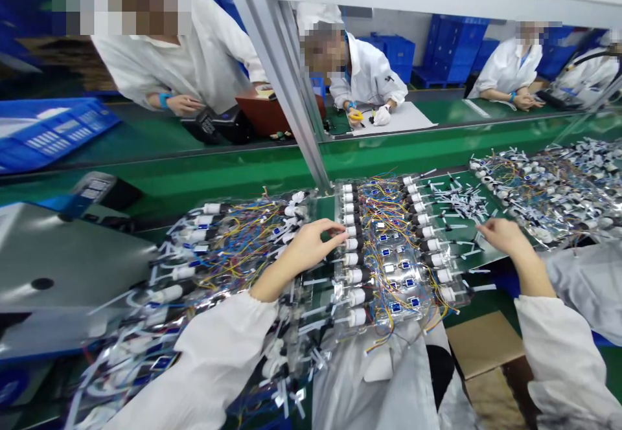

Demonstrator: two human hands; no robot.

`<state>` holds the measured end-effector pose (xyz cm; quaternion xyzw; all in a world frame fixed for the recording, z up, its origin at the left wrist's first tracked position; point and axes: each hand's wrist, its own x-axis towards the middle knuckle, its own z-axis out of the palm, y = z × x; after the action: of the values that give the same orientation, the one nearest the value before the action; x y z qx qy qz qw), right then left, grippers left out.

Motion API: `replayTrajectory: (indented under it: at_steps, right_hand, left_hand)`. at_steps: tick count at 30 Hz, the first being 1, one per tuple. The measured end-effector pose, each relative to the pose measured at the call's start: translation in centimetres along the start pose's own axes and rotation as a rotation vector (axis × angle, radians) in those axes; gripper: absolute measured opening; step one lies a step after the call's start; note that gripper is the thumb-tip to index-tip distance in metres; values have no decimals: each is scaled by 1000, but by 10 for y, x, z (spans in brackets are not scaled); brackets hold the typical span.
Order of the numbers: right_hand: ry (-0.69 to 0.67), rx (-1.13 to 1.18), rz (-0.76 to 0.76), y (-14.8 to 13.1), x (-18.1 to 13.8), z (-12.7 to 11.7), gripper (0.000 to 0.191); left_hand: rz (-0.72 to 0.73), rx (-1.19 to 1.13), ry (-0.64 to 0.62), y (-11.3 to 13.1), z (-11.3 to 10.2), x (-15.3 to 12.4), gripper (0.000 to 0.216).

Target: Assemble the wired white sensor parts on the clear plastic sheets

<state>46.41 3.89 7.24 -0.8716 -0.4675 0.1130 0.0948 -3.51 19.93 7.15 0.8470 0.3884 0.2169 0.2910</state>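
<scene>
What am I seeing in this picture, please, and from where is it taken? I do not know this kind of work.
This picture comes from a camera worn on a person's head, looking down at their own bare hands. The left hand rests on a clear plastic pack of white cylindrical parts with coloured wires. The right hand is beside that pack, between it and another one. Neither hand clearly holds anything. The packs lie on a green bench. A co-worker in a white coat sits further away.
</scene>
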Motion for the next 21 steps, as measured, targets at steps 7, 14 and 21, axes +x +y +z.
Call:
replayTrajectory:
  at_steps: [7,14,21]
  right_hand:
    - [-17,29,44,24,-26,36,18]
    - [228,496,-325,-43,-48,-31,24]
    - [60,388,-1160,-219,-77,-22,16]
  left_hand:
    - [35,-44,78,19,-5,-1,33]
    - [39,-393,124,67,-25,-2,37]
    - [183,-386,-32,102,-44,21,72]
